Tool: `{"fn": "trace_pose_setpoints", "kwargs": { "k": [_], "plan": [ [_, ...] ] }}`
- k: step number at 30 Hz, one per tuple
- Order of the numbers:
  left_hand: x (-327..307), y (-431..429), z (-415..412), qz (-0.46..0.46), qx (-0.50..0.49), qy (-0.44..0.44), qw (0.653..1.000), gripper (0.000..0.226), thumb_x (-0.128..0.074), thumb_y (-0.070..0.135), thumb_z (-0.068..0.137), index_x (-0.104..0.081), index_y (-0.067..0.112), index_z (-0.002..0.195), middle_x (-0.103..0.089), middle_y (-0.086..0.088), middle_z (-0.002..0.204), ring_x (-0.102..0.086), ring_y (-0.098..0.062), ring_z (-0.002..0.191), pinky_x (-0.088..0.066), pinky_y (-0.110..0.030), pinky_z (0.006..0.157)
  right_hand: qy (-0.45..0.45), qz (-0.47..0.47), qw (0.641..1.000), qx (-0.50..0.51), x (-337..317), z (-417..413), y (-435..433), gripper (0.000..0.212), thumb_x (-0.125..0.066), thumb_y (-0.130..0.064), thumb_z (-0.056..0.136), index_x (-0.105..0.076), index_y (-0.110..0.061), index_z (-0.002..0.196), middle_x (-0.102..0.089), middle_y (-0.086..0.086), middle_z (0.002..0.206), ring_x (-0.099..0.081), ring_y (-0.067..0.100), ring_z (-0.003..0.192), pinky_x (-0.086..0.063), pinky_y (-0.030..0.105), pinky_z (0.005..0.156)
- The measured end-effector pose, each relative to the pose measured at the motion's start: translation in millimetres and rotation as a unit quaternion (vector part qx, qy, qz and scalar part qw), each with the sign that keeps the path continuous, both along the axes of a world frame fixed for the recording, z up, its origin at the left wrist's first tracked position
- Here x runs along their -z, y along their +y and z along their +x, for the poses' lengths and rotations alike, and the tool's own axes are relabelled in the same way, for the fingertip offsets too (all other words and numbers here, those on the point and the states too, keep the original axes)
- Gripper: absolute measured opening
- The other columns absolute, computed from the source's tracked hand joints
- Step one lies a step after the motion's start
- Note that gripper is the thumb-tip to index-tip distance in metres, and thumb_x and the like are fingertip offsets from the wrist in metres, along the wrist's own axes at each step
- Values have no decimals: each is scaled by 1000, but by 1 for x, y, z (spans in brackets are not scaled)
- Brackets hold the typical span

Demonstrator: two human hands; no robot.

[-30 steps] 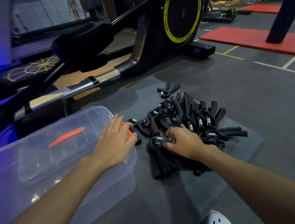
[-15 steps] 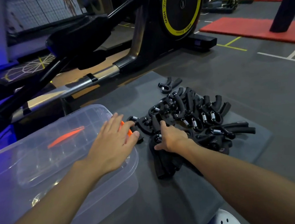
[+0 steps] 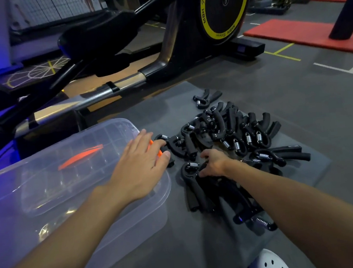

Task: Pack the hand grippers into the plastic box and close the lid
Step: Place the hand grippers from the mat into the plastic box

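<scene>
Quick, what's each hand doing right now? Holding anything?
Left hand: open, resting flat on the plastic box lid.
Right hand: closed, fingers curled round a hand gripper at the pile's near edge.

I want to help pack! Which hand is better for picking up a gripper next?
Right. The right hand sits on the pile of hand grippers, fingers curled onto one. The left hand lies flat on the plastic box lid, beside the pile, not on it.
</scene>
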State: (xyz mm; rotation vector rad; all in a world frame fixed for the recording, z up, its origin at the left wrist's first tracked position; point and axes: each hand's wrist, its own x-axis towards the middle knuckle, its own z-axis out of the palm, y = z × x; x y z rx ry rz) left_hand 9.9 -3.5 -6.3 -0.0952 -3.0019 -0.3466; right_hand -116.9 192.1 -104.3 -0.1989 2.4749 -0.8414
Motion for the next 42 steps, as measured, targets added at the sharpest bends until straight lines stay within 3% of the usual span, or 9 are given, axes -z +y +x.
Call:
{"fn": "trace_pose_setpoints", "kwargs": {
  "k": [9, 12, 15, 22, 25, 28, 32, 37, 42],
  "plan": [
    [-4, 1, 1, 9, -2, -24, 1000, 78, -2, 62, 83, -43, 26, 139, -24, -4, 158, -1, -16, 150, -9, -43, 121, 26, -147, 987, 55, -12, 4, 8, 26, -84, -7, 72, -64, -8, 89, -65, 11, 84, -62, 21, 62, -55, 30, 57],
    [-11, 2, 1, 16, -22, -60, 998, 60, -19, 60, 92, -45, 27, 136, -21, -1, 160, 0, -14, 150, -4, -47, 121, 99, -174, 977, 67, -38, 6, 5, 26, -85, -9, 72, -65, -8, 88, -65, 7, 79, -67, 27, 70, -60, 34, 66],
    [-28, 8, 4, 26, -48, -79, 995, 39, -42, 51, 96, -49, 31, 129, -26, 5, 157, -7, -12, 149, 1, -54, 119, 180, -204, 959, 76, -83, 5, 3, 25, -86, -13, 70, -65, -11, 83, -62, 0, 73, -58, 14, 60, -49, 17, 53],
    [-87, 11, 28, 227, -63, 101, 966, 44, -68, 28, 88, -53, 29, 129, -52, 8, 128, -54, -11, 114, -44, -31, 97, 246, -271, 930, -13, -194, 41, -11, 28, -87, -20, 68, -68, -12, 86, -70, 5, 82, -64, 20, 74, -54, 34, 71],
    [-118, 0, 48, 236, -75, 146, 958, 46, -71, 23, 86, -56, 34, 128, -57, 12, 120, -62, -4, 91, -52, -26, 80, 239, -302, 921, -62, -225, 72, -20, 28, -87, -18, 68, -67, -10, 84, -71, 9, 84, -61, 17, 72, -50, 24, 67],
    [-137, -21, 71, 203, -76, 157, 963, 37, -74, 21, 84, -64, 33, 117, -63, 15, 99, -61, -2, 76, -47, -19, 71, 216, -328, 913, -109, -236, 99, -39, 28, -89, -17, 64, -66, -13, 79, -69, 10, 78, -64, 23, 71, -57, 42, 76],
    [-151, -52, 103, 146, -61, 158, 975, 24, -73, 18, 84, -71, 28, 105, -64, 18, 87, -59, 5, 76, -41, -10, 68, 185, -358, 902, -154, -244, 130, -72, 26, -88, -13, 66, -65, -13, 78, -66, 9, 72, -59, 17, 65, -55, 46, 71],
    [-146, -107, 140, 91, -16, 172, 981, 12, -66, 19, 91, -64, 23, 101, -62, 9, 90, -56, -4, 78, -45, -20, 70, 149, -368, 895, -202, -241, 156, -122, 25, -86, -9, 69, -65, -15, 82, -66, 10, 75, -57, 16, 66, -53, 49, 72],
    [-123, -152, 176, 153, -61, 223, 961, 13, -61, 14, 94, -62, 15, 106, -64, 2, 87, -59, -8, 77, -44, -18, 70, -88, -375, 850, -360, -241, 173, -156, 64, -77, 5, 75, -53, -25, 126, -62, 10, 121, -65, 30, 102, -54, 44, 94]
  ]
}}
